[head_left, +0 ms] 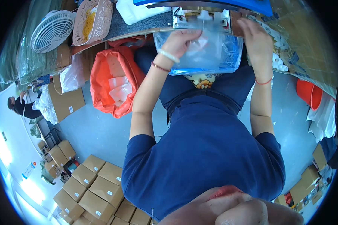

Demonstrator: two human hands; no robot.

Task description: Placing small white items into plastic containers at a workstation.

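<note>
Here the left hand (179, 41) is doing the holding: its thumb and fingertips are closing together on the near-left edge of a clear plastic bag (213, 42), which is blurring too much for its exact outline to show. From those fingers the bag is lying to the right, its long axis seemingly running away from the body, one end pointing toward the metal plate (179, 22) beyond the fingertips, the other hanging back toward the lap.

The right hand (257, 36) is hovering across on the bag's far side, its fingers stretching loosely, a little apart, with nothing visible between them; whether they are touching the brown table edge just beside them, I cannot tell. So the left hand is sitting nearer, right on the bag, while the right is standing apart from it.

Below the left fingers, a blue-edged bin (210, 71) is resting over the lap, more clear film showing inside. Well off to their left, an orange-red sack (100, 77) is gaping, with pale, flat pieces (120, 89) lying inside.
</note>
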